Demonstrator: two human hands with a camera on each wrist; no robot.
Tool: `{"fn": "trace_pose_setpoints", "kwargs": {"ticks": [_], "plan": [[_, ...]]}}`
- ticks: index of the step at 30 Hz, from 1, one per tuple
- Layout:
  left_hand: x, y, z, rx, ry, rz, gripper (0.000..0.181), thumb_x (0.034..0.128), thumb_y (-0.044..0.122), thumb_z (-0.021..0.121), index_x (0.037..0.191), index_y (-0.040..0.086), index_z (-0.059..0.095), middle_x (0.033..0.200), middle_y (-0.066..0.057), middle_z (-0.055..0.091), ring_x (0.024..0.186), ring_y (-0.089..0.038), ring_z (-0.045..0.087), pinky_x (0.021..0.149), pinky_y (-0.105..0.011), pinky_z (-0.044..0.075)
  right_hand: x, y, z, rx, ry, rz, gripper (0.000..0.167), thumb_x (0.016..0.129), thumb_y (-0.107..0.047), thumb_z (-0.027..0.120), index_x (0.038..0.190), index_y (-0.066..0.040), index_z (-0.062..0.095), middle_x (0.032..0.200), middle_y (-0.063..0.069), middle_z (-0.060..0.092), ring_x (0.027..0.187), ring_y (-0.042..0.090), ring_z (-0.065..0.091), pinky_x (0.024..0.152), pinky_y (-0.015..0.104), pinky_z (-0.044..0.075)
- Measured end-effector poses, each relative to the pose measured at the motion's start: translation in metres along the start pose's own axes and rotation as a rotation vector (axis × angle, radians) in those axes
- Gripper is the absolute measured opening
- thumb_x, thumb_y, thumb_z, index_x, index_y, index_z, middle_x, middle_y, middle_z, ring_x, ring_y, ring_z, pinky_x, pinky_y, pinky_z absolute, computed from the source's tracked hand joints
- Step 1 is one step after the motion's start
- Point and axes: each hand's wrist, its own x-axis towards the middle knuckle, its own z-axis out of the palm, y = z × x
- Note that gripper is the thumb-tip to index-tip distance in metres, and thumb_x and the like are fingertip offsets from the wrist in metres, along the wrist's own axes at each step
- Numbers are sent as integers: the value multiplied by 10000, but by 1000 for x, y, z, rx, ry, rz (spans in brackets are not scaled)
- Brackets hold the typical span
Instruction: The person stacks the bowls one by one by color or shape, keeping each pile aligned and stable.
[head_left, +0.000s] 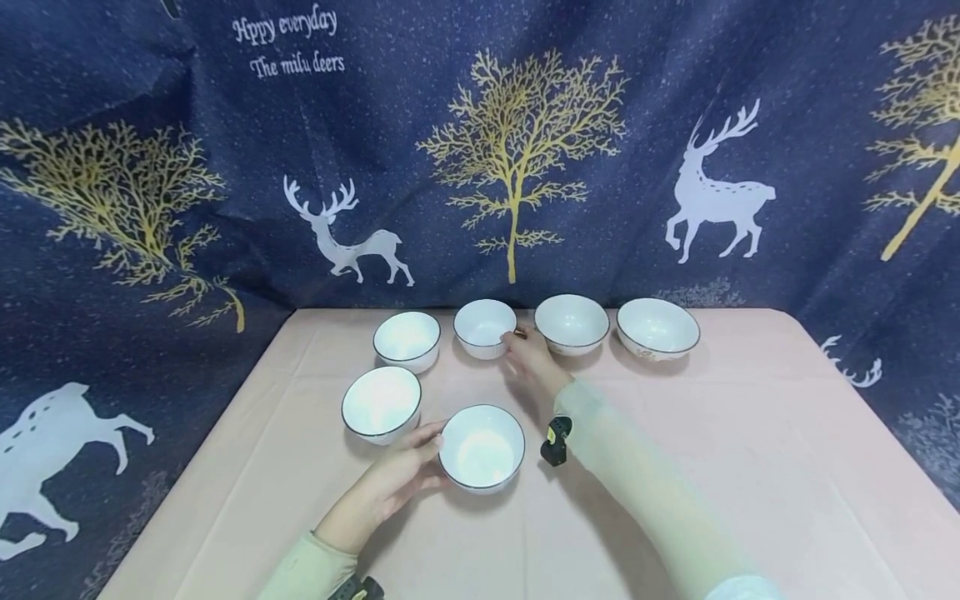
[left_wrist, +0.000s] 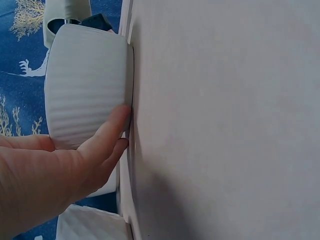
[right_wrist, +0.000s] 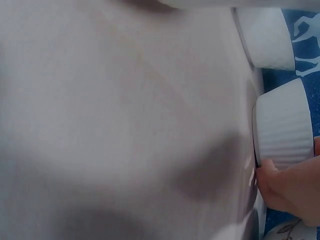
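My left hand (head_left: 405, 467) grips the left side of a white, dark-rimmed bowl (head_left: 482, 450) in the middle of the table. In the left wrist view that ribbed bowl (left_wrist: 87, 85) has the thumb at its rim side and fingers along its base. Farther back, my right hand (head_left: 531, 354) holds the right edge of a second ribbed white bowl (head_left: 485, 329). The right wrist view shows this bowl (right_wrist: 285, 125) upright, pinched at its side by the right hand (right_wrist: 295, 187). Both bowls look bare inside.
Two more white bowls, a back one (head_left: 407, 340) and a nearer one (head_left: 381, 404), stand at the left. At the back right are two wider bowls, one (head_left: 572, 323) close to my right hand and another (head_left: 657, 327) beyond. A dark blue printed cloth (head_left: 585, 208) hangs behind the pink table (head_left: 750, 450).
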Motion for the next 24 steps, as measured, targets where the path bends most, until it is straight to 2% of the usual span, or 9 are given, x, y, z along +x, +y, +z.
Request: {"fn": "trace_pose_setpoints", "kwargs": {"ticks": [6,10,12,16,21,24], "plan": [[0,-1,0,5,4,10,508,1030,195,380,1482,-12,277,1510,-267,242,1353,-471,311,954,-420,527,-3,0,5,27,0,-69,641,880,-18,514,1471,-5,264,1416,239,397,1169,305,498,998,365,475],[0,-1,-1,10,9,10,505,1031,190,374,1482,-15,276,1507,-268,247,1350,-466,320,948,-411,531,-6,-2,9,-15,4,-66,677,869,-40,523,1479,-18,230,1330,251,444,1033,262,523,895,318,490],[0,-1,-1,8,13,11,500,1030,185,377,1478,-17,282,1503,-269,252,1346,-468,326,946,-415,532,-8,-3,10,-28,10,-57,690,871,-60,531,1485,-38,218,1283,249,464,1004,255,530,891,321,496],[0,-2,0,2,15,17,488,1031,167,378,1471,-24,290,1502,-266,256,1341,-473,331,947,-428,530,-9,-3,13,13,16,-45,674,877,-73,536,1478,-60,233,1317,242,423,1036,282,548,942,376,512],[-1,-1,1,1,11,23,484,1033,156,369,1473,-28,286,1510,-265,244,1352,-475,307,948,-435,529,-9,-1,15,106,17,-33,611,896,-77,542,1444,-24,278,1424,242,311,1106,348,567,961,412,523],[0,-1,2,3,13,20,484,1033,164,373,1475,-17,291,1508,-261,253,1353,-468,312,949,-433,528,-8,0,14,133,25,-25,592,909,-103,555,1439,-22,303,1426,244,320,1108,366,572,957,412,527]]}}
